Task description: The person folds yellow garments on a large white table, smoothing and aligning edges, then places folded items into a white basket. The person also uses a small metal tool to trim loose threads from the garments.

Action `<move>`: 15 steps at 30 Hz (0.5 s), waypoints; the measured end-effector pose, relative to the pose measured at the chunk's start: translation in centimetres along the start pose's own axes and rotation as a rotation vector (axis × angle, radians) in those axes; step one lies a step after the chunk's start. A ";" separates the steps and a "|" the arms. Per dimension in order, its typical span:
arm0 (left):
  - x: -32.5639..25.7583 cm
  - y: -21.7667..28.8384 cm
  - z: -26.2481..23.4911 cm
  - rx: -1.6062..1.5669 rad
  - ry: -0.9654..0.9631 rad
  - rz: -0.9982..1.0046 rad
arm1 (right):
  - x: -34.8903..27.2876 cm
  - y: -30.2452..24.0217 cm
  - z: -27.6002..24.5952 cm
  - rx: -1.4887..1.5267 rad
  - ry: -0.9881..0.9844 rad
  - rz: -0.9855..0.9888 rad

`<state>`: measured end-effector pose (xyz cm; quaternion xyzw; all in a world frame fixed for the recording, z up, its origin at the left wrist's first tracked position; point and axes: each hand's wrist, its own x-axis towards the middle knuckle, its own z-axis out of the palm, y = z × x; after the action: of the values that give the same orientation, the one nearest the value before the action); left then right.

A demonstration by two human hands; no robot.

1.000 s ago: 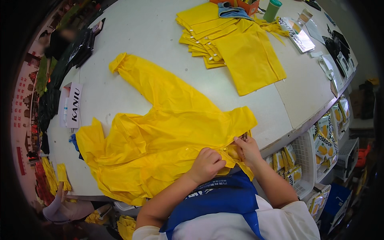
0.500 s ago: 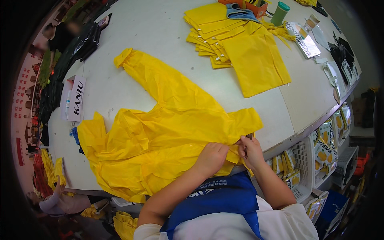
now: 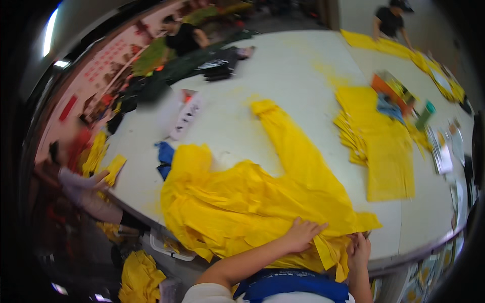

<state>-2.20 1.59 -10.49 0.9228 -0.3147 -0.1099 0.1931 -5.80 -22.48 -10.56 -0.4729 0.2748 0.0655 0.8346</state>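
A yellow rain jacket (image 3: 247, 197) lies spread and wrinkled along the near side of the table, one long sleeve (image 3: 298, 146) stretched toward the far side. My left hand (image 3: 305, 236) rests on its lower right part, fingers extended over the fabric. Just right of it, at the jacket's edge by the short yellow end, my right hand (image 3: 358, 247) is closed with bent fingers. A small dark tool shows at its fingertips, mostly hidden and blurred, so its exact kind is unclear.
On the white table (image 3: 283, 65) lie a stack of folded yellow pieces (image 3: 384, 146), a blue cloth (image 3: 389, 106), an orange box (image 3: 386, 91), a green cup (image 3: 426, 115), a white sign (image 3: 186, 116) and dark packets (image 3: 220, 65). Three other people work around the table. Yellow fabric (image 3: 139, 278) hangs low left.
My view has swung up and left, bringing in more of the room. My left hand has gone from pinching the jacket's edge to lying flatter on it. My right hand stays at the edge.
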 end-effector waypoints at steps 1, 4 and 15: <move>0.2 -0.7 0.6 -0.009 0.008 -0.024 | -0.5 -0.5 -0.3 -0.097 -0.052 0.017; 0.1 -2.4 0.1 -0.080 0.280 -0.011 | -2.2 0.3 -3.1 -0.720 0.020 -0.373; -6.9 0.5 -10.1 -0.128 0.535 0.149 | 2.2 -3.5 13.1 -1.198 -0.444 -1.126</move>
<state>-4.55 8.48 -0.60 0.8793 -0.3119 0.1322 0.3346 2.53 -13.92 -3.88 -0.8772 -0.2523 -0.1336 0.3860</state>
